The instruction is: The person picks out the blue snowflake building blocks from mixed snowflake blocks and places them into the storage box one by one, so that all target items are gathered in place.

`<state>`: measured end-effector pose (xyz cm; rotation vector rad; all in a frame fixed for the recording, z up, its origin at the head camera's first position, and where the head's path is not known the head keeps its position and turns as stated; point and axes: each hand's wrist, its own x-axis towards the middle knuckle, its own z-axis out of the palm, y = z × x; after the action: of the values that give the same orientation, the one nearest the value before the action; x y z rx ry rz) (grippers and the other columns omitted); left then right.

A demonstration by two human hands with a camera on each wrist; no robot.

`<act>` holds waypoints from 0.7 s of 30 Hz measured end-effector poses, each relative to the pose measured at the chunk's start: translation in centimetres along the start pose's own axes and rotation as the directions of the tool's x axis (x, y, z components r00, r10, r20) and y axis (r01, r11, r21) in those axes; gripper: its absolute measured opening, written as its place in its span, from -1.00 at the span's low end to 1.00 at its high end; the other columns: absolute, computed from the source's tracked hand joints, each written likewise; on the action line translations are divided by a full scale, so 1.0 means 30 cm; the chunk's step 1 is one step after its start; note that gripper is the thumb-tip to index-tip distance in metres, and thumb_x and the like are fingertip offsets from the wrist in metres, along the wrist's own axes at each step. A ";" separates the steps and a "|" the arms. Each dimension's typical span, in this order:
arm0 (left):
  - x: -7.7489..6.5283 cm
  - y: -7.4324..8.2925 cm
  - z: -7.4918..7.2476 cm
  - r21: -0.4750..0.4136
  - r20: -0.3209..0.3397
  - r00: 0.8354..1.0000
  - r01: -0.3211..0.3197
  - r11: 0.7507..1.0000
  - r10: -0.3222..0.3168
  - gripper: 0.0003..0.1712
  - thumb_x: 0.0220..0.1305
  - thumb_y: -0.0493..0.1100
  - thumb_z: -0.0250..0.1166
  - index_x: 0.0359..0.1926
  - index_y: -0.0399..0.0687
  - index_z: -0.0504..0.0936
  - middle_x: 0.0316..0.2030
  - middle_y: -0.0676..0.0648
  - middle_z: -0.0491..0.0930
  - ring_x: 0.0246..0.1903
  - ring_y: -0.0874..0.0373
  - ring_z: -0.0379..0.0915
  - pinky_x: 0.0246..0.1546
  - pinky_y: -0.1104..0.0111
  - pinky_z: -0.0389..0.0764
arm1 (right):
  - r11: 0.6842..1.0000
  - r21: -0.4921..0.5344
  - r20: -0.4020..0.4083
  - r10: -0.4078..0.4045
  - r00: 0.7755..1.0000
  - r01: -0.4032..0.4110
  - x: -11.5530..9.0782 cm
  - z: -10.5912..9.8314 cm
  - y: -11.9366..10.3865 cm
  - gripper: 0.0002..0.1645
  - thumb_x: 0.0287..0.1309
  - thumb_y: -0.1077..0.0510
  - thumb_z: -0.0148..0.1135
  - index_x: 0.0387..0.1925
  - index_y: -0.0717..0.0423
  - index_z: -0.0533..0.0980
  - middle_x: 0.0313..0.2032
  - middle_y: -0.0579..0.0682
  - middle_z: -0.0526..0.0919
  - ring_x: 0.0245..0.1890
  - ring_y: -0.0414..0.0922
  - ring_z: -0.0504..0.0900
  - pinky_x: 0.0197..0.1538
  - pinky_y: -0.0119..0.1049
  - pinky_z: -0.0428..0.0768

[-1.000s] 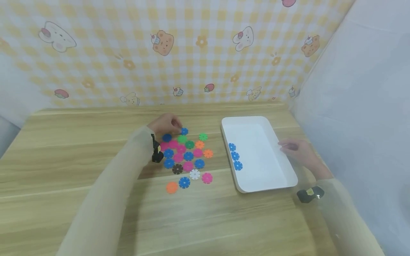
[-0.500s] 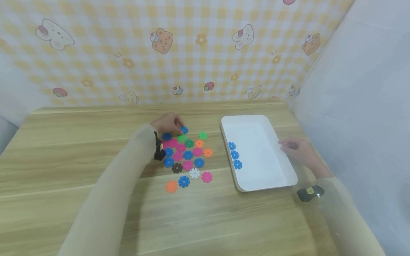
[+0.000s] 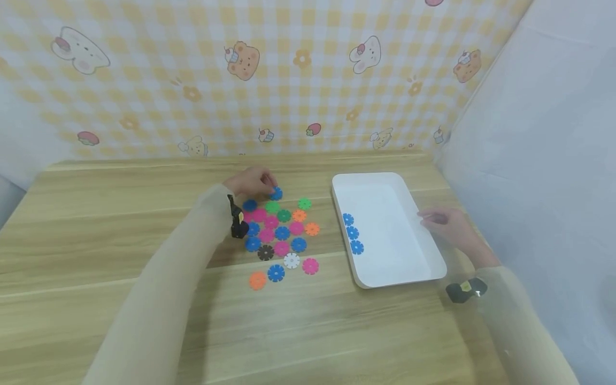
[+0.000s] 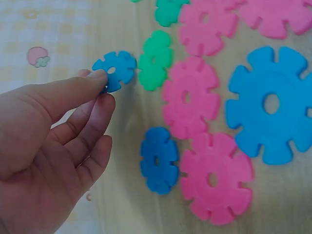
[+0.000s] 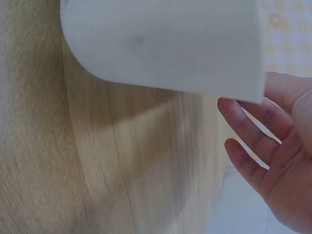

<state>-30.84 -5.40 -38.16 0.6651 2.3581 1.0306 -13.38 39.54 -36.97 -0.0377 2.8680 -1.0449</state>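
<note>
In the head view, my left hand (image 3: 251,181) is at the far edge of a spread of plastic snowflake discs. Its thumb and fingertips pinch a blue snowflake disc (image 4: 124,68), which is tilted up in the left wrist view. Close by lie a light green disc (image 4: 155,61) and a darker blue disc (image 4: 159,161). My right hand (image 3: 451,230) holds the right wall of a white tray (image 3: 390,235). In the right wrist view the fingers are outside the wall, and part of the thumb is hidden behind it. Several blue discs (image 3: 353,233) line the tray's left side.
Pink discs (image 3: 267,235), orange discs (image 3: 257,280), a black disc (image 3: 266,253) and a white disc (image 3: 291,261) lie on the wooden table (image 3: 308,331), left of the tray. A checked cloth (image 3: 289,96) rises behind the table, with a white sheet (image 3: 539,160) at the right.
My left hand has taken hold of the blue disc at the far edge and shifted it slightly away from the others. The right hand stays on the tray.
</note>
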 end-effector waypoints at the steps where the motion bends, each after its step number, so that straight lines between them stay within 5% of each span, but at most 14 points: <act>1: 0.000 0.004 -0.004 0.007 -0.003 1.000 -0.007 1.000 0.007 -0.77 0.21 -0.32 0.16 -0.11 -0.34 0.50 -0.20 -0.24 0.48 -0.14 -0.07 0.40 -0.08 0.16 0.44 | 1.000 -0.002 0.000 -0.001 1.000 0.001 0.000 0.000 -0.001 -0.58 0.24 0.12 0.10 0.04 0.32 0.44 -0.16 0.31 0.59 -0.09 0.23 0.52 -0.02 0.11 0.43; 10: 0.011 0.057 0.001 -0.022 -0.020 0.998 -0.052 0.998 0.052 -0.74 0.22 -0.23 0.18 -0.09 -0.29 0.53 -0.16 -0.23 0.54 -0.08 -0.06 0.43 0.00 0.13 0.40 | 1.000 -0.012 -0.022 -0.008 1.000 0.008 0.000 0.001 0.003 -0.61 0.22 0.14 0.12 0.01 0.30 0.46 -0.17 0.30 0.60 -0.10 0.23 0.53 -0.03 0.09 0.45; 21: 0.054 0.197 0.089 -0.078 -0.017 0.980 -0.199 0.977 0.198 -0.82 0.19 -0.29 0.21 -0.19 -0.29 0.55 -0.23 -0.18 0.56 -0.15 0.01 0.46 -0.08 0.26 0.47 | 1.000 -0.008 -0.024 -0.009 1.000 0.009 0.003 0.004 0.009 -0.63 0.21 0.17 0.14 -0.01 0.31 0.47 -0.18 0.29 0.60 -0.12 0.20 0.55 -0.05 -0.02 0.48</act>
<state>-29.10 0.51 -35.62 0.8812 2.2795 1.2078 -13.45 39.67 -37.26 -0.0393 2.8961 -1.0435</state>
